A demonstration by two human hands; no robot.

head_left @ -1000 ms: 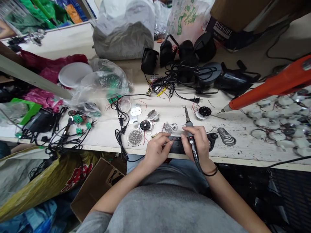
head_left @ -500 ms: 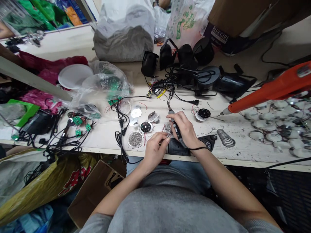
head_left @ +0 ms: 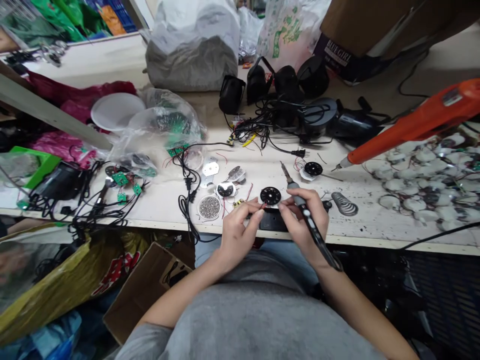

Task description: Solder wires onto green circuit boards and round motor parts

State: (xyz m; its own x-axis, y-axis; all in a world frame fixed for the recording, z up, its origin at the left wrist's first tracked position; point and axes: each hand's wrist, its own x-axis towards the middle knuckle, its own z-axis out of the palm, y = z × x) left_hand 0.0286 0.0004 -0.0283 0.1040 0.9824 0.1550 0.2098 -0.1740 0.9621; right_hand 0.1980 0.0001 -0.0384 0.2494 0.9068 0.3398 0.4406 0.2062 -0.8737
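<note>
- Closest in: my left hand (head_left: 238,232) has thumb and fingertips pinched together on the lower edge of a small black round disc (head_left: 270,195), which has a pale backing and is held up just above the bench
- Right hand (head_left: 302,220) is clamped around the pen-style soldering iron (head_left: 305,212), with its tip pointing up and away, clear of the disc; the right fingers are just touching the disc's edge too
- Right under the disc sits a black block (head_left: 272,221), near the front edge of the wooden workbench (head_left: 375,241)
- Left of the hands: a round dish of tiny metal bits (head_left: 209,207), some loose red wires (head_left: 225,210), and a second black disc (head_left: 225,190)
- To the right: a coiled metal spring (head_left: 344,203) and a third black disc (head_left: 313,169)
- Further left, a tangle of black cables (head_left: 185,200) and small green circuit boards (head_left: 120,179)
- Far right, there's a big heap of white wired discs (head_left: 423,170), with an orange electric tool (head_left: 412,125) lying over its edge
- Toward the back: a clear plastic bag (head_left: 168,122), a white plate (head_left: 116,112), and a row of black housings (head_left: 232,95)
</note>
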